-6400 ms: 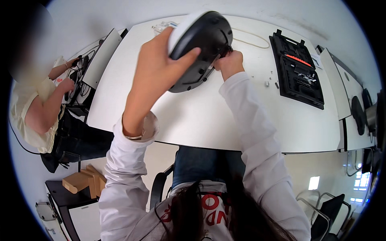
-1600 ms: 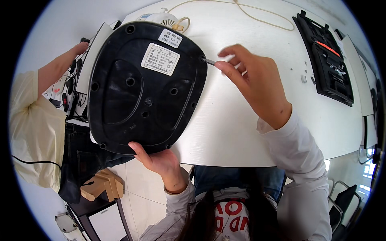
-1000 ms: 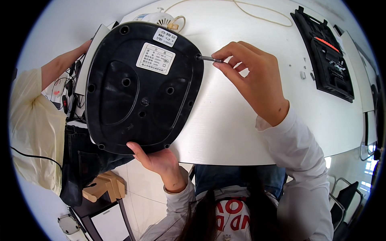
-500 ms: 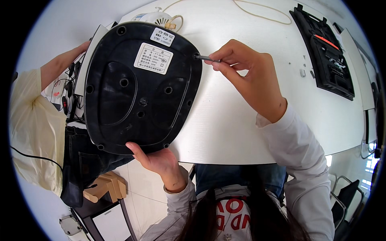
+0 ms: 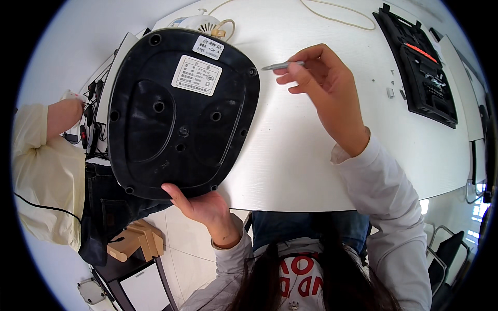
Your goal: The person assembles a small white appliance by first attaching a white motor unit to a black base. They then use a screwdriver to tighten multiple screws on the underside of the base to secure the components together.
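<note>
A black appliance base [image 5: 181,131] is tipped up with its underside toward me, showing two white labels and several round screw holes. My left hand [image 5: 203,207] grips its lower edge, thumb on the underside and the other fingers hidden behind. To the right of the base's upper right screw hole, my right hand [image 5: 327,85] pinches a slim grey metal rod, like a screwdriver bit [image 5: 277,66]. The rod's pointed end faces the base, with a small gap between them.
At the far right of the white table [image 5: 290,155] lies an open black tool case [image 5: 428,78], with small metal pieces [image 5: 391,93] beside it. Behind the base are a white vented device [image 5: 205,23] and a cream cable [image 5: 353,26]. A co-worker's arm [image 5: 65,116] is at left.
My right hand has drawn the metal rod out of the screw hole, slightly right and up, and its fingers have shifted. The base has barely moved. The co-worker's hand has moved down and left.
</note>
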### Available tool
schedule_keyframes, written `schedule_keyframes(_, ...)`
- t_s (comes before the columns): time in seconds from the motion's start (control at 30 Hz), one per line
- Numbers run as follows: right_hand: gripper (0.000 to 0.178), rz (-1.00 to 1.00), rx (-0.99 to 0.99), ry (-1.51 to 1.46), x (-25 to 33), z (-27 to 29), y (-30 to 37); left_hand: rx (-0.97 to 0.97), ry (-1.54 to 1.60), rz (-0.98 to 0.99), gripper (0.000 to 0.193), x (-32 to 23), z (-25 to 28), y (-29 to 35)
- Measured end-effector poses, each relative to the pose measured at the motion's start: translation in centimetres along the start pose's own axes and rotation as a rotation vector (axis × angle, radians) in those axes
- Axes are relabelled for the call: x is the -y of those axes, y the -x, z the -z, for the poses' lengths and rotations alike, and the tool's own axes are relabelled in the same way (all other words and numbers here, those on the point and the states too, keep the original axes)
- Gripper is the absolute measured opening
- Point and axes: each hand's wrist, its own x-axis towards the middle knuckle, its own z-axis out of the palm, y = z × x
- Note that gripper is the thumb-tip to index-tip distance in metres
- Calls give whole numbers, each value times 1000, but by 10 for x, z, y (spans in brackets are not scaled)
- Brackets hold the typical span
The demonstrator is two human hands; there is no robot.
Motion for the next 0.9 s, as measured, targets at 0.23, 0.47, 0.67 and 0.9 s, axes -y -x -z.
schedule_keyframes(0.23,25,-392,-240,-731,-11,-29,-11,88,-48,-60,59,-8,-13,-3)
schedule_keyframes(0.47,29,-597,-685,-1128,-26,-52,-40,492,-505,-381,39,-34,-93,-10)
schedule_keyframes(0.67,31,-687,-686,-1230,-53,-55,-45,844,-932,-768,48,-52,-169,-27)
schedule_keyframes(0.9,24,-733,-724,-1439,-57,-40,-54,911,-1191,-696,39,-71,-219,-32)
